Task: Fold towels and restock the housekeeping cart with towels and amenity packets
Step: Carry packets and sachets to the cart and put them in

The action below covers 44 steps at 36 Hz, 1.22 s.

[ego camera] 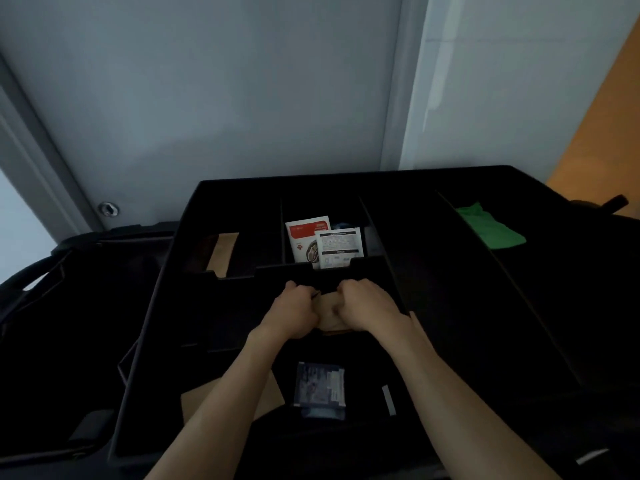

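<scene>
My left hand point(294, 311) and right hand point(360, 306) both clutch a tan packet point(327, 317) over the cart tray's point(433, 271) middle compartment; crumpling it could tear it; dropping it carelessly might topple the red-and-white packets point(322, 242) standing just beyond the divider.

black cart tray point(433, 271), green cloth point(490, 225), red-and-white packet point(306, 233), blue packet point(320, 384)

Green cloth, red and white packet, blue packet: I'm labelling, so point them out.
Green cloth point(491, 227), head view, middle of the fabric.
Red and white packet point(304, 237), head view, upper front.
Blue packet point(320, 384), head view, middle of its face.
</scene>
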Tool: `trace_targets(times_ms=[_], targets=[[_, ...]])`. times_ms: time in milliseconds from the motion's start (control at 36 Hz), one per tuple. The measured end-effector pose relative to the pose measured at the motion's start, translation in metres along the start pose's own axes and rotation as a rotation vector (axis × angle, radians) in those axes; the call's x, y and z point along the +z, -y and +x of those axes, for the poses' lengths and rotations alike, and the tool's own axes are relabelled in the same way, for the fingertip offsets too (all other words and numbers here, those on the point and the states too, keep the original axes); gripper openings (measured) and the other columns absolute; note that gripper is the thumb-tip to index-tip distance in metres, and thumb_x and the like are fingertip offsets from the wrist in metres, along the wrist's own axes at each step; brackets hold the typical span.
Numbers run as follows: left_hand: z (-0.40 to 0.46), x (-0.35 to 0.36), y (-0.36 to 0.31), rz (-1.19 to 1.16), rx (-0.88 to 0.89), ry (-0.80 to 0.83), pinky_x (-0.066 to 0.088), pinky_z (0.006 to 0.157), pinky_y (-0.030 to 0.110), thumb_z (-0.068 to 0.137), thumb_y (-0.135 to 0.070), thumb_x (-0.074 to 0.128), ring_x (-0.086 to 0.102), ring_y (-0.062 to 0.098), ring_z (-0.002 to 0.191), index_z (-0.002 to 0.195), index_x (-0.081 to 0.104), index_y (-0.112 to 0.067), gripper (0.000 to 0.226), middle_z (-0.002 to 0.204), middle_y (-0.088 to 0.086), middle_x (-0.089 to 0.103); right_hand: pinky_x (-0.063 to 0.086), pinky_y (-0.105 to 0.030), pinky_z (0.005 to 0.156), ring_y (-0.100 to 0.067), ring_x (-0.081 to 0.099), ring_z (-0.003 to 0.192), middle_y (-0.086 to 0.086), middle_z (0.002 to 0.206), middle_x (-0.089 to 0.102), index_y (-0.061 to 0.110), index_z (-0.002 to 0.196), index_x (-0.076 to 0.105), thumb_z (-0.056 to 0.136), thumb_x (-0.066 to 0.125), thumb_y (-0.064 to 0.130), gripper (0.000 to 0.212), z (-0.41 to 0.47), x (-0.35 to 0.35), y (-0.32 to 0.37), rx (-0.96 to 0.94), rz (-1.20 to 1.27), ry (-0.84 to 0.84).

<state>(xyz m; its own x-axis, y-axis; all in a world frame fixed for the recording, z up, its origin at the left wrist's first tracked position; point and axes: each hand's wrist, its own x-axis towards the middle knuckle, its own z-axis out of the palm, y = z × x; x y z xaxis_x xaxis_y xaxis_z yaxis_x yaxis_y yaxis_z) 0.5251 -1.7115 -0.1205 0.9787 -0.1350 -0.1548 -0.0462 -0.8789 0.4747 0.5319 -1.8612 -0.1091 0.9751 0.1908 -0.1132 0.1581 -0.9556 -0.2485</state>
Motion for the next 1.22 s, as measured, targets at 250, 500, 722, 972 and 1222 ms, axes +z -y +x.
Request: trace_targets(times_ms=[250,500,722,972,1222], targets=[[-0.047,-0.041,-0.021,-1.227,0.129,-0.042,0.053,0.059,0.028,0.085,0.001,0.054,0.065,0.021,0.073,0.104,0.069,-0.006,0.026,0.085,0.012,0.070,0.056,-0.026,0.082,-0.001,0.065,0.092,0.011,0.110,0.069,0.026,0.117,0.070,0.096,0.064,0.023,0.022,-0.031,-0.055,0.003,-0.259,0.677,-0.387],[-0.080,-0.051,-0.028,-1.278,0.191,0.323,0.058,0.066,0.033,0.061,0.005,0.048,0.070,0.034,0.076,0.112,0.060,0.008,0.053,0.091,0.029,0.070,0.054,-0.021,0.063,-0.013,0.068,0.068,0.001,0.089,0.072,0.031,0.100,0.072,0.093,0.069,0.023,0.012,-0.071,-0.060,0.010,-0.437,0.858,-0.169],[-0.085,-0.037,-0.005,-0.855,0.169,0.233,0.054,0.087,0.029,0.092,0.002,0.059,0.069,0.021,0.098,0.109,0.071,-0.010,0.024,0.104,0.006,0.074,0.044,-0.011,0.056,0.005,0.060,0.058,0.018,0.067,0.067,0.023,0.087,0.072,0.090,0.072,0.023,0.003,-0.085,-0.031,-0.010,-0.190,0.837,-0.089],[-0.086,-0.017,0.005,-0.253,0.318,-0.012,0.055,0.075,0.023,0.088,-0.003,0.070,0.065,0.010,0.082,0.103,0.065,-0.020,0.023,0.089,-0.005,0.067,0.062,-0.044,0.069,-0.022,0.072,0.060,-0.003,0.083,0.067,0.025,0.100,0.063,0.090,0.072,0.015,0.017,-0.098,0.005,-0.012,-0.004,0.859,0.069],[-0.087,0.006,0.002,0.273,0.461,0.068,0.045,0.089,0.028,0.096,-0.016,0.055,0.057,0.018,0.107,0.114,0.062,-0.014,0.020,0.114,0.002,0.062,0.049,-0.017,0.057,-0.004,0.066,0.069,0.009,0.080,0.066,0.023,0.109,0.071,0.090,0.070,0.027,0.020,-0.099,0.026,-0.007,-0.023,0.457,0.079]])
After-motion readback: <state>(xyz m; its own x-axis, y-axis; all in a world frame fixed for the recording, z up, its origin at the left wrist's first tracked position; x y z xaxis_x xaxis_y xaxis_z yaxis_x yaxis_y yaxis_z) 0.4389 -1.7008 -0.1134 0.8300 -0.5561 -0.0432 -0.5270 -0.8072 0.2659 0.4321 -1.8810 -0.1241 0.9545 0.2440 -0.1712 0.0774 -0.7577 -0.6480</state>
